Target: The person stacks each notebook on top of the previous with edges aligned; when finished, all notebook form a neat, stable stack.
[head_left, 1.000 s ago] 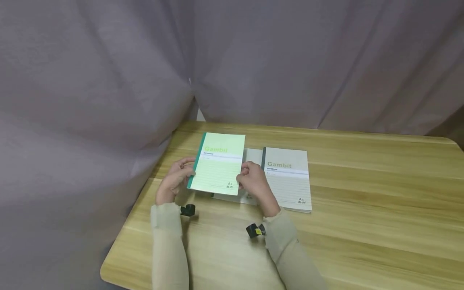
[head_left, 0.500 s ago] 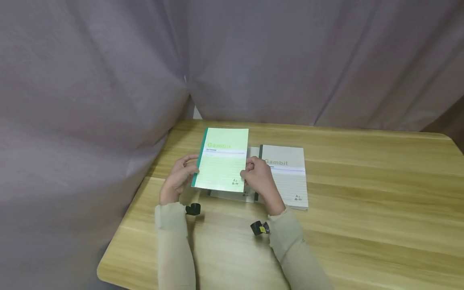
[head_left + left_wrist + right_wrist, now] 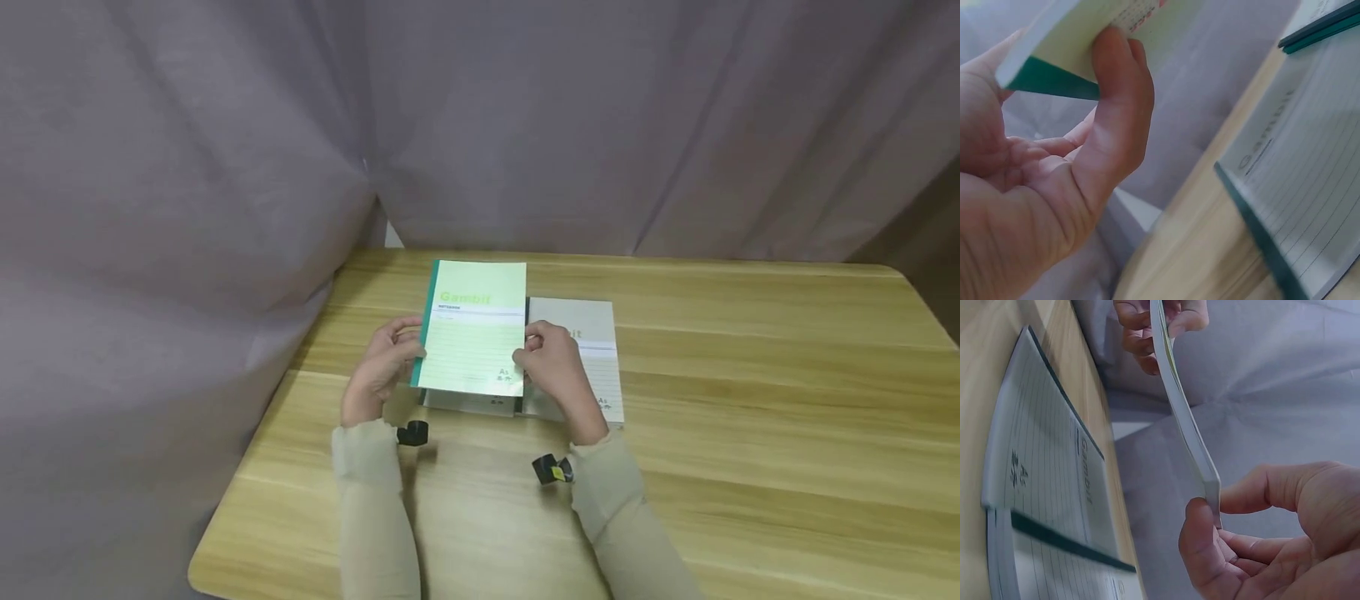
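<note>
A pale green Gambit notebook (image 3: 476,342) with a green spine is held in the air between both hands. My left hand (image 3: 382,367) pinches its spine edge; in the left wrist view the curled fingers (image 3: 1124,106) press on its underside. At the opposite edge, my right hand (image 3: 557,362) pinches the pages between thumb and fingers, plain in the right wrist view. Below it lies another notebook (image 3: 1047,437) on the table, mostly covered in the head view. A further notebook (image 3: 573,312) lies to its right, its spine against or over that one's edge, partly hidden by my right hand.
The wooden table (image 3: 750,400) reaches far to the right, with rounded corners. A grey curtain (image 3: 510,125) hangs behind it and along its left side. Small black wrist cameras (image 3: 553,469) hang near both cuffs.
Both hands have carried the held notebook to the right relative to the lying ones, and it now covers more of the left lying notebook. The head view has shifted slightly. Both grips stay the same.
</note>
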The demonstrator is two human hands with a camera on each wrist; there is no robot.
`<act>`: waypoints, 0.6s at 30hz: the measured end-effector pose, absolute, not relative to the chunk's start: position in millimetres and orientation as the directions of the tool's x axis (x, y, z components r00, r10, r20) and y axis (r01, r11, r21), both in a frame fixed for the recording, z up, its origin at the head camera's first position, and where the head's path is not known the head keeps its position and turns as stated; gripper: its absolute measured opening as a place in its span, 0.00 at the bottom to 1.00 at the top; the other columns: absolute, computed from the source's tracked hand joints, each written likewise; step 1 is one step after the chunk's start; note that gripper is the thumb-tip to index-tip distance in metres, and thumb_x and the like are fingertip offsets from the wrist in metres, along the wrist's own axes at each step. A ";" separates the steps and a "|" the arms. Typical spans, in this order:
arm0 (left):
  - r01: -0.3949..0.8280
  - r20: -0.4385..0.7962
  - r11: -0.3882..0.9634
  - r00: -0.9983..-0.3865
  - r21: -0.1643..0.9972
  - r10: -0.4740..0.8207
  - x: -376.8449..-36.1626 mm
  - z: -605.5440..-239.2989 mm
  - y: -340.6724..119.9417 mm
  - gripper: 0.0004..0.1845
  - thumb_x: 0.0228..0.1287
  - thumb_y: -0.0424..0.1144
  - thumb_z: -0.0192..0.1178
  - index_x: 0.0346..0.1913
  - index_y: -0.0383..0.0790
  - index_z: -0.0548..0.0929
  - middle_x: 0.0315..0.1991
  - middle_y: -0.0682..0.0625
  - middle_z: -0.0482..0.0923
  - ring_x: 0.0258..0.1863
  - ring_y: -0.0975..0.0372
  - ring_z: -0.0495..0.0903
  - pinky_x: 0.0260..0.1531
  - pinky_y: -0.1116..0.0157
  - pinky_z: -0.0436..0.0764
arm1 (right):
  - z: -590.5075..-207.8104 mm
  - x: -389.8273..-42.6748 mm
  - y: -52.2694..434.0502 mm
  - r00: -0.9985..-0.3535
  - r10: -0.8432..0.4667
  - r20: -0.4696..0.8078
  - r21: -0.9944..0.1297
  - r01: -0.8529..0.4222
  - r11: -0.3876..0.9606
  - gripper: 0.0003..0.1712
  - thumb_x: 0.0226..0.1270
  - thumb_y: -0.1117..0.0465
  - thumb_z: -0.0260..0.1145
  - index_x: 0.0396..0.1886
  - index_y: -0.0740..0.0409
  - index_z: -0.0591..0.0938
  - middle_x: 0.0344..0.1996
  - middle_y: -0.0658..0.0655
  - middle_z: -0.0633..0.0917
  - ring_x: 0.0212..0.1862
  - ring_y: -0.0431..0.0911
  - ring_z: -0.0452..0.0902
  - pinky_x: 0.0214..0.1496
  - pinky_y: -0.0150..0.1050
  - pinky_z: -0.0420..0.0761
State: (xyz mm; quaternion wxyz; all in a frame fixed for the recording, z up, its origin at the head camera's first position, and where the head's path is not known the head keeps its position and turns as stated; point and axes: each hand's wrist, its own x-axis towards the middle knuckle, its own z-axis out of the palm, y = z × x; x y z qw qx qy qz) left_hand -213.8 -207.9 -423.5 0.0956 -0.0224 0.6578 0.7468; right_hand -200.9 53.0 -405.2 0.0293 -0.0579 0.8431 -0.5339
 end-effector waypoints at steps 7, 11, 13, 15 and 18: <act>-0.175 -0.164 -0.078 -0.978 0.981 0.128 -216.9 -429.1 -192.7 0.31 0.54 0.19 0.52 0.65 0.28 0.66 0.40 0.45 0.81 0.26 0.62 0.80 0.24 0.69 0.81 | -407.6 -200.8 65.8 -0.994 -0.105 0.004 -0.890 -0.052 0.454 0.28 0.60 0.71 0.59 0.62 0.78 0.75 0.36 0.66 0.85 0.27 0.62 0.85 0.23 0.34 0.77; -0.178 -0.173 -0.028 -0.977 0.984 0.124 -217.9 -430.0 -184.3 0.30 0.54 0.19 0.53 0.64 0.28 0.66 0.41 0.44 0.80 0.29 0.60 0.80 0.25 0.67 0.81 | -410.3 -201.0 73.5 -0.996 -0.087 -0.003 -0.880 -0.039 0.473 0.28 0.59 0.70 0.59 0.61 0.77 0.76 0.38 0.66 0.85 0.25 0.58 0.85 0.27 0.35 0.79; -0.171 -0.168 -0.009 -0.977 0.985 0.128 -219.2 -430.0 -179.8 0.30 0.54 0.20 0.54 0.64 0.28 0.66 0.41 0.43 0.79 0.30 0.60 0.80 0.24 0.67 0.81 | -411.4 -201.1 77.6 -0.997 -0.076 0.001 -0.878 -0.037 0.478 0.28 0.59 0.70 0.59 0.60 0.77 0.77 0.37 0.66 0.85 0.25 0.56 0.84 0.28 0.36 0.80; -0.164 -0.162 -0.002 -0.977 0.986 0.140 -220.7 -430.2 -174.6 0.30 0.54 0.20 0.54 0.64 0.28 0.66 0.42 0.42 0.78 0.31 0.59 0.80 0.26 0.66 0.82 | -411.8 -200.7 82.1 -0.998 -0.063 0.007 -0.876 -0.036 0.482 0.27 0.59 0.69 0.59 0.59 0.77 0.77 0.36 0.66 0.85 0.25 0.55 0.83 0.28 0.36 0.79; -0.161 -0.161 0.012 -0.973 0.987 0.164 -223.3 -431.9 -166.3 0.30 0.54 0.20 0.54 0.63 0.28 0.66 0.42 0.41 0.79 0.32 0.58 0.81 0.27 0.65 0.84 | -412.1 -199.7 89.8 -0.999 -0.038 0.011 -0.872 -0.029 0.489 0.26 0.58 0.69 0.60 0.58 0.78 0.78 0.35 0.65 0.85 0.25 0.51 0.81 0.30 0.36 0.78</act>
